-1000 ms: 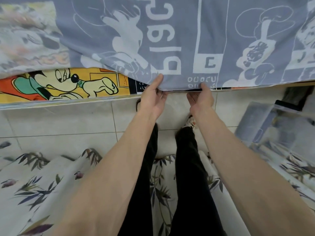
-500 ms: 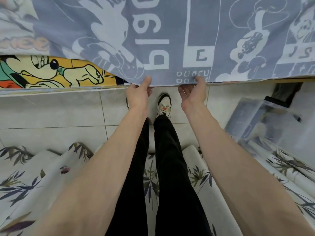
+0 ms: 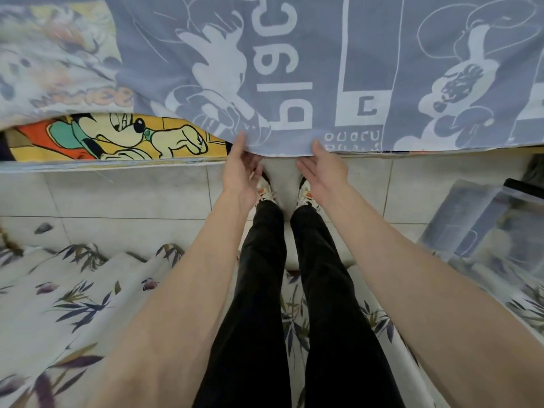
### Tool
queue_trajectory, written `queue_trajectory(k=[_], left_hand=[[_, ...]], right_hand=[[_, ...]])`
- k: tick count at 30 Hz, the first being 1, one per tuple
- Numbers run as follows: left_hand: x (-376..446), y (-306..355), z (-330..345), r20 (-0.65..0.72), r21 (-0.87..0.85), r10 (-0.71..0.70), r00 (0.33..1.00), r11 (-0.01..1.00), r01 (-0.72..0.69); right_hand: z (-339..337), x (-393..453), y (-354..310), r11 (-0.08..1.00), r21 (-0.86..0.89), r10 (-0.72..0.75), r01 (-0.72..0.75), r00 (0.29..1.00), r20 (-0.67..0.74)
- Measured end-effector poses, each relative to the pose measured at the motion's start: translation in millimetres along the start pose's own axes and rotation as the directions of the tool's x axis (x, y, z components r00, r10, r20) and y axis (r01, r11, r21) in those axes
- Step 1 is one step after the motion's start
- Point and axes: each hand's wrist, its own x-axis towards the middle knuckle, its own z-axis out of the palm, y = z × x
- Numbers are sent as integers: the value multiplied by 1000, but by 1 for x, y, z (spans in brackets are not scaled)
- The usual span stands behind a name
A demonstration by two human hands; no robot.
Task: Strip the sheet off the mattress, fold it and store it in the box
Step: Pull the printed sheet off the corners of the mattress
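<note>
Both hands up at the hem now: left hand point(image 3: 240, 169) pinches the lower edge of the grey-blue cartoon sheet point(image 3: 338, 69), thumb on top, fingers tucked beneath. Right hand point(image 3: 322, 169) grips that same edge just beside it. Sheet hangs across the far side, colourful printed side point(image 3: 117, 136) peeking out below left. Clear plastic box point(image 3: 485, 225) sits on the tiled floor point(image 3: 117, 195), near right. Floral fabric point(image 3: 73, 304) lies at the near left.

From my feed, the tile floor point(image 3: 123, 198) ahead is open, but the hanging sheet point(image 3: 368, 69) blocks everything above, floral bedding point(image 3: 73, 298) crowds the left, clear box point(image 3: 482, 228) sits right.
</note>
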Motion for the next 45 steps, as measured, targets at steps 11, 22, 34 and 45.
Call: queue_trajectory(k=[11, 22, 34, 45], left_hand=[[8, 58, -34, 72, -518, 37, 997, 856, 5], [31, 70, -92, -182, -244, 12, 983, 968, -57], [72, 134, -195, -146, -267, -41, 988, 964, 1], [86, 209, -250, -93, -217, 53, 994, 973, -72]], right_hand=[[25, -8, 10, 995, 62, -67, 82, 975, -212], [41, -3, 32, 978, 87, -150, 187, 934, -325], [146, -16, 144, 990, -102, -111, 94, 978, -178], [204, -22, 186, 969, -232, -163, 91, 934, -317]])
